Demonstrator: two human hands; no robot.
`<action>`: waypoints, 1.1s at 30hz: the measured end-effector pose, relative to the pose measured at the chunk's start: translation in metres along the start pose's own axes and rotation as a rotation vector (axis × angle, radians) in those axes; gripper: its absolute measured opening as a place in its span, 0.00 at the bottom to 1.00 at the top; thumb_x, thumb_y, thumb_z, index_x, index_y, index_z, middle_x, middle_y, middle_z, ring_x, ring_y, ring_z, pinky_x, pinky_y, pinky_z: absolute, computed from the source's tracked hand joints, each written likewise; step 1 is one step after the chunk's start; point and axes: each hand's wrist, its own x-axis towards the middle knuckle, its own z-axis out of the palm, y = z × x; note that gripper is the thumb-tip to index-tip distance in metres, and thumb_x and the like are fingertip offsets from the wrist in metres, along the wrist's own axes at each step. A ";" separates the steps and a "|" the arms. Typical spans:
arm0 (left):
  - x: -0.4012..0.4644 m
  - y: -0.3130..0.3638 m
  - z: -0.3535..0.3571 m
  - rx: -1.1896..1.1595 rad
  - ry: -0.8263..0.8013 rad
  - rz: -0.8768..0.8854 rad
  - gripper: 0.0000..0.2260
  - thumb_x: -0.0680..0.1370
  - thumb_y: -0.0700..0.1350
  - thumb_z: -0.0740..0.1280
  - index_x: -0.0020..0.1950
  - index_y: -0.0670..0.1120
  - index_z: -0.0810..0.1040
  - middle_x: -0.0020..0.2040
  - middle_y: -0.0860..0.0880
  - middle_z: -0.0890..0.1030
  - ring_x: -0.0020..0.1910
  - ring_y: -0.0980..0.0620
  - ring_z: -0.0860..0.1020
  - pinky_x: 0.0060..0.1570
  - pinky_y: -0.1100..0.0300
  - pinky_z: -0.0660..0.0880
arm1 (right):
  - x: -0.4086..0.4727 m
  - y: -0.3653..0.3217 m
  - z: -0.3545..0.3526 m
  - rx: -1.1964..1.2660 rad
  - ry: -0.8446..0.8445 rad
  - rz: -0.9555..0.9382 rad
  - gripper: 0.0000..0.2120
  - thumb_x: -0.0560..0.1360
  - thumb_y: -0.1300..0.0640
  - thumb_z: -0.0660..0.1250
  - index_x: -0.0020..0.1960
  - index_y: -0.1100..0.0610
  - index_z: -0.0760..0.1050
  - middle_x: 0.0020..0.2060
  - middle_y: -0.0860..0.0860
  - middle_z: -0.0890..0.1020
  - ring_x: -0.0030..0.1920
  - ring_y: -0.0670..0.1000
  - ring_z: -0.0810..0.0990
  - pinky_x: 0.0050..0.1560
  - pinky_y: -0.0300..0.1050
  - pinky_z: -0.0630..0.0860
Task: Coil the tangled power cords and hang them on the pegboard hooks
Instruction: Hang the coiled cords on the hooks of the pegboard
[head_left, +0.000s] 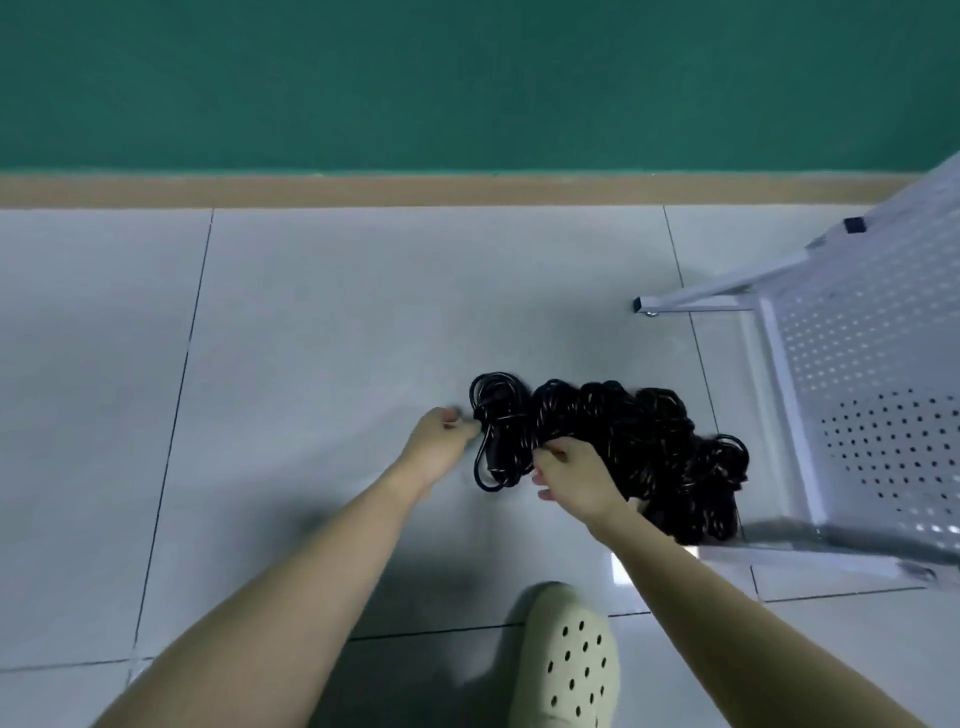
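A tangled heap of black power cords (639, 441) lies on the grey tiled floor, just left of the white pegboard stand (872, 332). One looser bundle of loops (501, 431) sits at the heap's left end. My left hand (441, 436) pinches the left edge of that bundle. My right hand (576, 478) grips cords at the heap's near side, its fingers curled into the strands. No hooks can be made out on the pegboard.
The pegboard stand's metal foot (691, 301) juts out onto the floor to the right. A cream perforated clog (569, 665) stands at the bottom centre. A green wall with a tan skirting board (415, 189) runs across the back.
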 end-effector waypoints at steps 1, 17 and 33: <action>0.008 -0.006 0.005 -0.024 -0.002 -0.005 0.08 0.75 0.49 0.70 0.45 0.46 0.75 0.38 0.47 0.73 0.39 0.50 0.71 0.40 0.57 0.66 | 0.008 0.007 0.005 -0.039 0.009 0.017 0.13 0.81 0.53 0.64 0.50 0.62 0.81 0.44 0.57 0.85 0.45 0.58 0.85 0.52 0.61 0.83; 0.020 -0.024 0.025 -0.288 0.026 0.020 0.18 0.69 0.50 0.81 0.54 0.46 0.80 0.50 0.43 0.86 0.49 0.44 0.86 0.56 0.44 0.82 | 0.015 0.031 0.043 0.291 0.036 -0.142 0.06 0.83 0.53 0.67 0.59 0.48 0.79 0.46 0.51 0.87 0.49 0.53 0.86 0.47 0.47 0.84; -0.078 0.102 0.051 -0.308 -0.170 0.498 0.12 0.77 0.43 0.75 0.57 0.53 0.78 0.52 0.52 0.83 0.45 0.63 0.84 0.39 0.70 0.77 | -0.089 -0.013 -0.031 0.466 0.460 -0.454 0.17 0.78 0.56 0.75 0.65 0.52 0.77 0.52 0.51 0.86 0.52 0.53 0.87 0.55 0.59 0.83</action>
